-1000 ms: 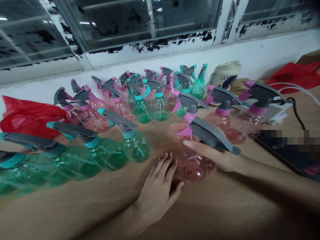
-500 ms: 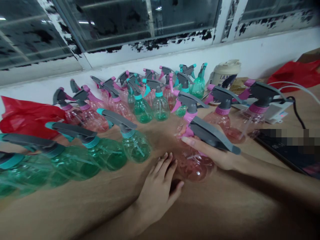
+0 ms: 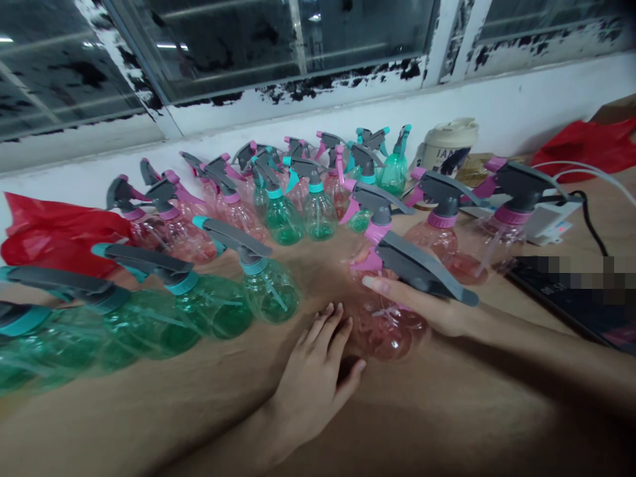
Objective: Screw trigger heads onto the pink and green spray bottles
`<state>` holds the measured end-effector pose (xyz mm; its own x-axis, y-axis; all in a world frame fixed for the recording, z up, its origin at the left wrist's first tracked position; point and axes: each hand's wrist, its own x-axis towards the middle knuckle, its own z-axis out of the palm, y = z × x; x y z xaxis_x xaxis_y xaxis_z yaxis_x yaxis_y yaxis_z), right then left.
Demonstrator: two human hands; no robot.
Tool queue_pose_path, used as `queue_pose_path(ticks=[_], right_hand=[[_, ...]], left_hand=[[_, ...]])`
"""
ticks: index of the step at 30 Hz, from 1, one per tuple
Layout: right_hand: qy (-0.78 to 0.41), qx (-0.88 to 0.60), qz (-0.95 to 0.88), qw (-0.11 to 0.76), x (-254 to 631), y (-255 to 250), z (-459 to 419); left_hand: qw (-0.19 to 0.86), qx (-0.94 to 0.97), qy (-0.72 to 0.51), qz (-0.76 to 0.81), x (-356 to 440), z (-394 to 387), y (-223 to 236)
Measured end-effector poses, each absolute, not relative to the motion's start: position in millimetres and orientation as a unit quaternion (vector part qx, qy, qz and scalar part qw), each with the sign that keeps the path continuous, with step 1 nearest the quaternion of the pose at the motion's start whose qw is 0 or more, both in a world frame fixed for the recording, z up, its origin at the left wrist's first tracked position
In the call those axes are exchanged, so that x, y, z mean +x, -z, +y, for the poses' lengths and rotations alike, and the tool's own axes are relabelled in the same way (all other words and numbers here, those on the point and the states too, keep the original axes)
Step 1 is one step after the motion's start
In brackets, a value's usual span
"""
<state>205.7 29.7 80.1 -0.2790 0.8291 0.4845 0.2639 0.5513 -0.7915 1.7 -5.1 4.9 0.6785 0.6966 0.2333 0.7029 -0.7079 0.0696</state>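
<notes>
My right hand [image 3: 427, 301] is closed around the neck of a pink spray bottle [image 3: 390, 334] standing on the table, thumb across the front below its grey and pink trigger head. Some of the fingers are hidden behind that bottle. To its left, my left hand [image 3: 318, 371] lies on the wooden tabletop with fingers stretched out, holding nothing. A green spray bottle [image 3: 273, 295] with a turquoise collar stands just beyond the left fingertips. Behind the held bottle are more pink spray bottles, among them one [image 3: 444, 232] to the right.
Several green spray bottles [image 3: 213, 311] line the left side. Mixed pink and green bottles [image 3: 283, 222] crowd near the wall. Red plastic bags [image 3: 64, 235] lie at both sides. On the right are a phone [image 3: 561, 298], a white power strip [image 3: 551, 222] with cables, and a lidded tub [image 3: 450, 142].
Almost nothing differs. My right thumb has shifted very slightly on the pink spray bottle; my left hand rests in the same place.
</notes>
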Motion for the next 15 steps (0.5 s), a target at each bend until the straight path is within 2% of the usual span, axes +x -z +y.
queue_pose_path(ticks=[6,15], right_hand=[[-0.250,-0.371,-0.742,0.499,204.9,-82.4,26.4],[-0.249,-0.379,-0.738,0.499,205.0,-81.6,25.8]], left_hand=[[0.017,-0.916,0.120,-0.382,1.1,-4.6,-4.9],[0.017,-0.915,0.122,-0.383,1.7,-4.8,-4.1]])
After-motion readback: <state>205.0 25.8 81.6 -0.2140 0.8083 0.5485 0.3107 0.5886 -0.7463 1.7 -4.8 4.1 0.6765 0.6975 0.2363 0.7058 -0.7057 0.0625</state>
